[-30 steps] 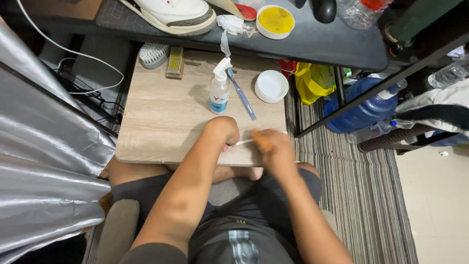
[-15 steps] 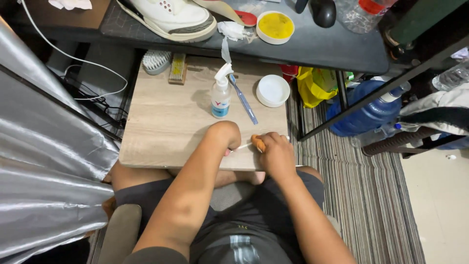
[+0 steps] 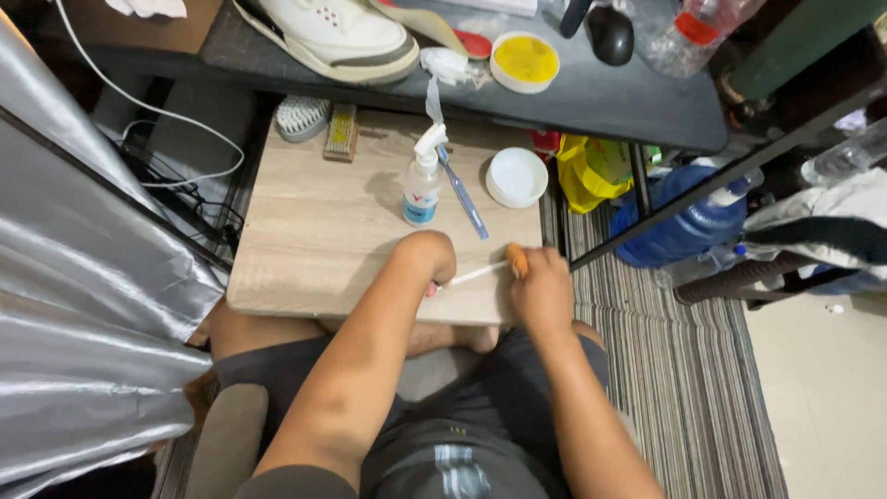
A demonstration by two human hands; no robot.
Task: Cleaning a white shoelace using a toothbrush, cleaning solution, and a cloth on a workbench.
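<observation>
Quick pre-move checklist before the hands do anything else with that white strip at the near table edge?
1. Left hand pinning one end of the white strip: ok.
2. Right hand has a grip on the orange-tipped tool: ok.
3. Strip lies flat on the wooden table: cannot tell, partly hidden.
4. Spray bottle upright, apart from both hands: ok.
5. Blue toothbrush and white lid lie apart from the strip: ok.
</observation>
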